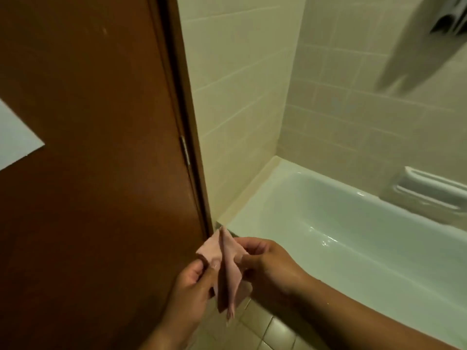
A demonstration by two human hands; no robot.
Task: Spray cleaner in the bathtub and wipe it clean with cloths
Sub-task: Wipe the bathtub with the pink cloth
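A small pink cloth (226, 271) hangs folded between both hands, in front of the near left corner of the bathtub. My left hand (192, 289) pinches its left edge from below. My right hand (267, 263) grips its right side, fingers curled around the fabric. The white bathtub (353, 223) stretches away to the right, its inside glossy and wet-looking. No spray bottle is in view.
A brown wooden door (101, 173) fills the left, its hinge edge right beside the tub corner. Beige tiled walls (341, 109) surround the tub. A white grab handle (434, 190) is fixed to the far wall. A pale towel (417, 46) hangs top right. Floor tiles (265, 332) lie below.
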